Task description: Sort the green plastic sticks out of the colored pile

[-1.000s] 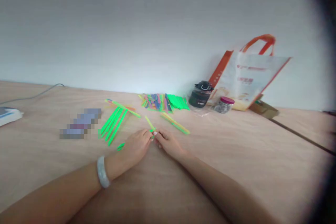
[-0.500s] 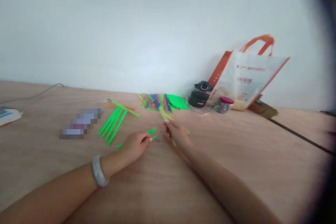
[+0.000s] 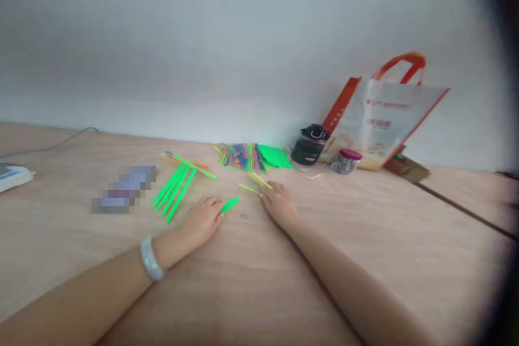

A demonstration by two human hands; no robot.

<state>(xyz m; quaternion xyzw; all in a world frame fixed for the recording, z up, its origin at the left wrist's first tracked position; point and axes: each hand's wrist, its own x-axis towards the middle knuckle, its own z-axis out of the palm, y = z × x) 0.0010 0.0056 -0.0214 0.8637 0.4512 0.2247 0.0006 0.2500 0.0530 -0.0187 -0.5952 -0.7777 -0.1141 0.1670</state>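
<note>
My left hand (image 3: 204, 219), with a pale bangle on its wrist, is closed on a small bundle of green strips (image 3: 230, 205) that sticks out past its fingertips. To the right, my right hand (image 3: 280, 205) lies palm down on the table, fingers stretched out and touching the ends of yellow strips (image 3: 259, 180). Left of my hands, several green strips (image 3: 175, 192) are fanned out, their upper ends by a few crossed coloured strips (image 3: 203, 171). Beyond my hands lies a pile of multicoloured strips (image 3: 241, 157) beside a stack of bright green ones (image 3: 275, 156).
A dark bottle (image 3: 308, 146) and a clear jar with a pink lid (image 3: 346, 161) stand at the back right, before a white bag with orange handles (image 3: 385, 119). A blurred-out flat object (image 3: 126, 189) lies at left. A cable (image 3: 60, 143) runs near the wall.
My right hand has lowered and flattened onto the table, its pinch loosened, with yellow strips now lying by its fingers. The green strips at my left hand are gathered closer together.
</note>
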